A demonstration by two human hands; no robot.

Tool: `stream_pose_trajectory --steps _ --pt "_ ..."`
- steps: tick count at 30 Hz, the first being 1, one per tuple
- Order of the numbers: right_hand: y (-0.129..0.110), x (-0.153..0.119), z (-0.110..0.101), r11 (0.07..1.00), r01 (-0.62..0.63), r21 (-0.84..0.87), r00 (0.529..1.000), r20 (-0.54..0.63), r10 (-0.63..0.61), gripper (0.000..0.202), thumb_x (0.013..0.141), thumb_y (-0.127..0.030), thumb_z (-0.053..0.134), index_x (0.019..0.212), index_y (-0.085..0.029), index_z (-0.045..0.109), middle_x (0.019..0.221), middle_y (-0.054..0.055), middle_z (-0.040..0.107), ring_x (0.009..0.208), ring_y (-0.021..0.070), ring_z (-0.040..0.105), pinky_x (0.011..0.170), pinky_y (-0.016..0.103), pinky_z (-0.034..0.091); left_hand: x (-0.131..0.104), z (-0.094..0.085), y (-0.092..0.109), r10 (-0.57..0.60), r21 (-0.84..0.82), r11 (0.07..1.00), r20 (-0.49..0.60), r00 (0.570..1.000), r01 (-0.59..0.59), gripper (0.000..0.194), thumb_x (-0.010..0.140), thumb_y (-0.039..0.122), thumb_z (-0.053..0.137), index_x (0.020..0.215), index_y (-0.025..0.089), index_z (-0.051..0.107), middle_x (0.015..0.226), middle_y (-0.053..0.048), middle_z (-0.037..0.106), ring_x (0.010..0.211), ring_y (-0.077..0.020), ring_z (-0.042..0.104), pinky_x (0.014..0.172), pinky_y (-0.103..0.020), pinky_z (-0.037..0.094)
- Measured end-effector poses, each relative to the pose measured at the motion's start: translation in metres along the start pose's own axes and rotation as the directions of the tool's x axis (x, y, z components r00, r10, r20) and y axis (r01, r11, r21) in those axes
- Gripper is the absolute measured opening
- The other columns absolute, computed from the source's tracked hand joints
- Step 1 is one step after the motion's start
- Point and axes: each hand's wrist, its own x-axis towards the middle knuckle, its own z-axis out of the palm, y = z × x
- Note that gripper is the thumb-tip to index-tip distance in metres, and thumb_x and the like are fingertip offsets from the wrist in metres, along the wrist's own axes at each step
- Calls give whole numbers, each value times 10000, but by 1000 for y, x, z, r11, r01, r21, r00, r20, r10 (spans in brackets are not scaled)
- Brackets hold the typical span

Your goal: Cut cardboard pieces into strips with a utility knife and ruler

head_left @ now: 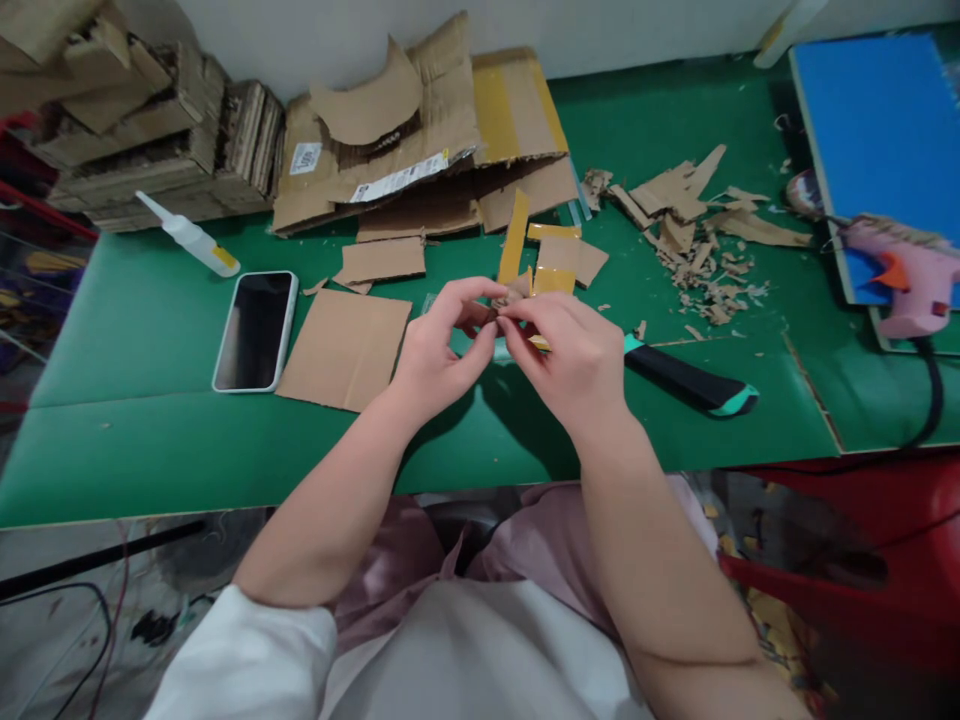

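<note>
Both hands meet over the middle of the green table, fingertips pinched together. My left hand (442, 340) and my right hand (566, 345) grip a small brown scrap of cardboard (504, 303) between them, mostly covered by the fingers. Just behind the hands lie cardboard bits with shiny yellow tape (514, 238). To the left of my left hand is a flat square of cardboard (349, 345). A black and teal utility knife (690, 380) rests to the right of my right hand, its front end hidden behind that hand.
A phone (256, 332) and a white glue bottle (191, 237) lie at left, below stacked cardboard (172, 140). Flattened boxes (405, 180) lean at the back wall. Torn scraps (697, 240) spread at right, near a blue board (885, 130) and a pink glue gun (911, 275) with a cable.
</note>
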Motion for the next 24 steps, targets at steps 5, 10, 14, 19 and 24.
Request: stream_pose_trajectory --steps 5,10,14,19,24 --pt "1 1 1 987 -104 119 994 -16 107 134 887 -222 465 809 -187 569 761 15 636 670 112 572 618 241 445 1 0 2 -45 -60 997 -14 999 44 219 846 219 563 1055 222 496 798 22 629 728 -93 638 674 -216 508" --pt "3 2 -1 971 -136 196 989 -28 144 104 872 -222 516 833 -182 604 791 14 664 710 114 612 656 238 486 2 -2 3 -55 -110 993 -26 998 52 237 852 256 574 1070 238 484 771 29 631 729 -114 662 676 -244 529" --pt "2 3 -3 978 -95 186 995 -23 101 115 857 -171 532 895 -175 640 856 29 694 778 129 645 705 246 505 2 -2 3 -59 -152 987 -33 998 53 247 837 187 580 1065 229 491 770 37 628 731 -104 661 680 -230 529" --pt "3 2 -3 985 -26 171 998 -44 34 152 853 -145 533 910 -181 669 846 33 703 783 129 650 696 237 511 3 -3 -2 -123 -294 949 -23 992 111 241 822 159 574 1038 240 504 732 52 584 682 -92 644 659 -222 540" --pt "1 1 -2 984 12 179 999 -45 -4 159 854 -154 544 934 -160 682 797 36 693 729 108 638 638 198 493 6 -5 -10 -210 -459 868 5 978 189 226 795 145 534 1000 239 523 693 55 550 589 -76 598 562 -196 522"
